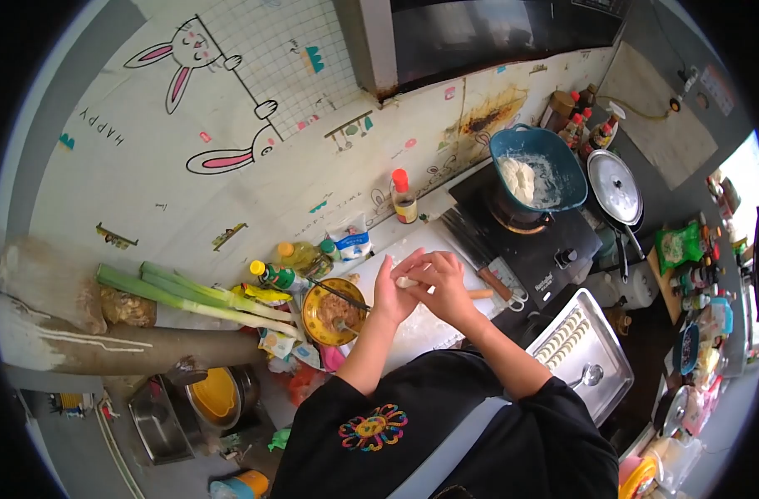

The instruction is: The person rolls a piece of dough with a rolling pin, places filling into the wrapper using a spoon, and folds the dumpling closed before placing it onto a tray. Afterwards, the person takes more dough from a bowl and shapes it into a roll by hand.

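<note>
One pale dumpling sits between the left hand and the right hand, above the white desk. Shaping it well likely calls for small, even pinches along its edge, firm but never crushing. The left fingers close around it as support; the right fingers, bent, clamp on it, some tips hidden.

"HAPPY" on the wallpaper
</note>
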Available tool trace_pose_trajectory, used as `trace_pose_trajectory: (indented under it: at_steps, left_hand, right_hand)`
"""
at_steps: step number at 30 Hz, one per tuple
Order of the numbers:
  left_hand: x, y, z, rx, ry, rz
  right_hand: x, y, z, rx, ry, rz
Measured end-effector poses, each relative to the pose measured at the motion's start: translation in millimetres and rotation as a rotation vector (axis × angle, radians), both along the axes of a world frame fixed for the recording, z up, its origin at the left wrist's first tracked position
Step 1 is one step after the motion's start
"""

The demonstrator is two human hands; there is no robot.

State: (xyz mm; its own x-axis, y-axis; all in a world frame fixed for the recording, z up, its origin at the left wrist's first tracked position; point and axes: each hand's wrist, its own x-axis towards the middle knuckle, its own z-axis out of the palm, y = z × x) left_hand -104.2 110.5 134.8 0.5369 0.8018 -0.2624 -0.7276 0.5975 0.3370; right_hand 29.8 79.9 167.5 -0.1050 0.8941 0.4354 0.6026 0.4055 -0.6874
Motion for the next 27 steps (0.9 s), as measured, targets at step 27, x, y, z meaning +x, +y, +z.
trace_pose_trajectory:
  at_steps: [27]
  left_hand:
    - [16, -16, 52, 0.352, 0.273, 0.174]
  right_hand:
    - [-41, -6, 55, 0.204, 0.08, 0.308]
